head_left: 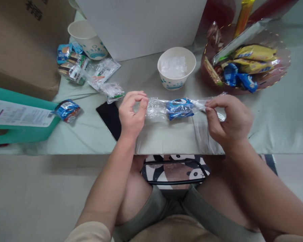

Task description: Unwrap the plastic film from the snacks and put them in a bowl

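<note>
A clear plastic bag (156,109) is stretched sideways between my two hands above the cloth-covered table. Inside it sits a small blue snack packet (179,108). My left hand (133,112) pinches one end of the bag between thumb and fingers. The other end is pinched by my right hand (228,117). Just beyond the bag stands a white paper bowl (175,75) holding clear plastic film (173,66). A dark flat phone-like slab (108,117) lies partly hidden behind my left hand. Something white and oval (221,116) shows next to my right fingers.
At the right, a clear scalloped bowl (284,72) holds several wrapped snacks. Bagged snack packets (73,67) lie left beside another paper bowl (84,32). A cardboard box (22,47), green container (27,134), loose packet (67,110) and white box (143,23) stand around.
</note>
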`<state>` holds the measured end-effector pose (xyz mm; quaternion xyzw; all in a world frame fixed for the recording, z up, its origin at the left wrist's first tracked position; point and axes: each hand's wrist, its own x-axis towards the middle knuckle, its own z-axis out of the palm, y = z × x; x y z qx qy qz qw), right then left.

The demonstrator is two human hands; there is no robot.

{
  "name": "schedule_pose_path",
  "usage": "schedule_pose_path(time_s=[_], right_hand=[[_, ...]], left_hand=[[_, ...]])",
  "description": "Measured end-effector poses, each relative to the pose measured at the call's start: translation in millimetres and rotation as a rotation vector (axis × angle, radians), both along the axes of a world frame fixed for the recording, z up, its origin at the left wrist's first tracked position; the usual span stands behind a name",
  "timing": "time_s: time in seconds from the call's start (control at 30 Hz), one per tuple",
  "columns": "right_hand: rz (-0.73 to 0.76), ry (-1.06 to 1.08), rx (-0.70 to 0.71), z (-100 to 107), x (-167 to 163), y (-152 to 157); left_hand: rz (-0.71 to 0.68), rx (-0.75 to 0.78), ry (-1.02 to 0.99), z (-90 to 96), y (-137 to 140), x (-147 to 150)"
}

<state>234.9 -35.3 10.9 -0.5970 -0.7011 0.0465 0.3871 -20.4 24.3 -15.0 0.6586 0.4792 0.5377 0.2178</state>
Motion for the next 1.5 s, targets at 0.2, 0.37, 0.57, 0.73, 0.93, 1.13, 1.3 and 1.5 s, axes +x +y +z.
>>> schedule_pose_path(time_s=[0.2, 0.37, 0.57, 0.73, 0.93, 1.13, 1.3, 1.5], right_hand=[[0.235, -0.045, 0.107, 1, 2, -6], [0.484, -0.154, -0.421, -3, 15, -4], [0.461, -0.258, -0.766, -6, 31, -1], [0.250, -0.323, -0.547, -13, 30, -5], [0.034, -0.252, -0.329, -9, 8, -7], [0.460, -0.192, -0.458, -7, -4, -6], [0.431, -0.376, -0.661, -17, -9, -7], [0.265, -0.175, -0.220, -25, -26, -1]], left_hand=[[-0.054, 0.037, -0.083, 11.7, -21, -7], [-0.239, -0.096, 0.138, 22.5, -33, -20], [-0.560, -0.275, 0.442, 25.0, -30, -27], [-0.518, -0.414, 0.629, 22.0, -29, -28], [-0.170, -0.214, 0.535, 17.0, -34, -3], [-0.122, -0.231, 0.637, 4.2, -39, 23], [0.023, -0.396, 0.258, 6.2, -28, 17], [-0.128, -0.704, -0.173, 5.0, -8, 8]])
